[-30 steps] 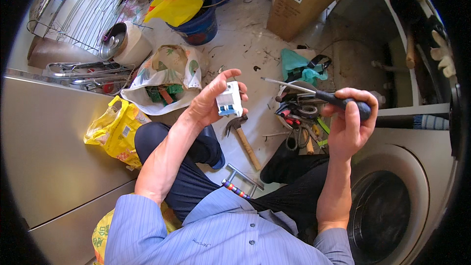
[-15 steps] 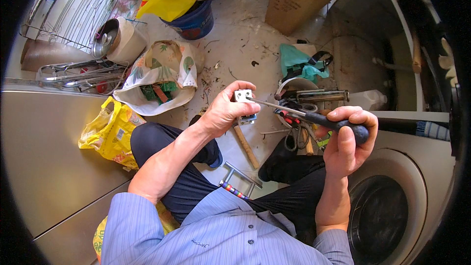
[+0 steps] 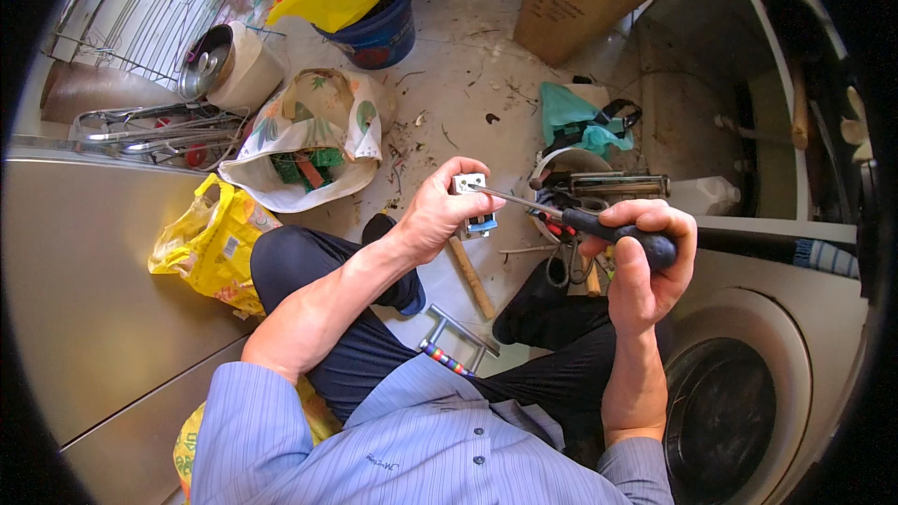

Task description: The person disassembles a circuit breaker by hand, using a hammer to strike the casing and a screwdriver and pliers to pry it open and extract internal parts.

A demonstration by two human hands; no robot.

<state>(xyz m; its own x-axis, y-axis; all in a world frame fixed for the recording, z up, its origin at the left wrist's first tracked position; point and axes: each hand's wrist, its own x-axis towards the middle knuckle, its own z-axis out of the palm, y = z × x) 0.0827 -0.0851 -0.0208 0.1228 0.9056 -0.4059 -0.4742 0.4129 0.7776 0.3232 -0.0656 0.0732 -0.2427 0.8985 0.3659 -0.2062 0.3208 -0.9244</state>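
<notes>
My left hand [image 3: 432, 212] grips a small white block with round holes in its face [image 3: 470, 184] and a blue and dark part below, possibly an electrical fitting. In my right hand [image 3: 647, 266] is a screwdriver [image 3: 599, 224] with a black handle and a long metal shaft. Its tip meets the block's white face near one hole, and the shaft slants down to the right. Beneath the hands, a wooden-handled tool [image 3: 472, 279] lies on the floor, its head hidden by my left hand. Closer to me, a metal bar handle [image 3: 458, 332] lies between my legs.
Right of my hands stands a bucket [image 3: 561, 161] of tools with a teal bag [image 3: 572, 117] behind. A washing machine [image 3: 795, 355] is at right. Left are a white bag [image 3: 271, 182], a yellow bag [image 3: 215, 243] and wire racks. A blue bucket [image 3: 383, 42] and cardboard box [image 3: 571, 9] stand farther off.
My right hand has come left and slightly down with the screwdriver, its handle now nearer the block. The block has tilted a little in my left hand. The view has shifted slightly.
</notes>
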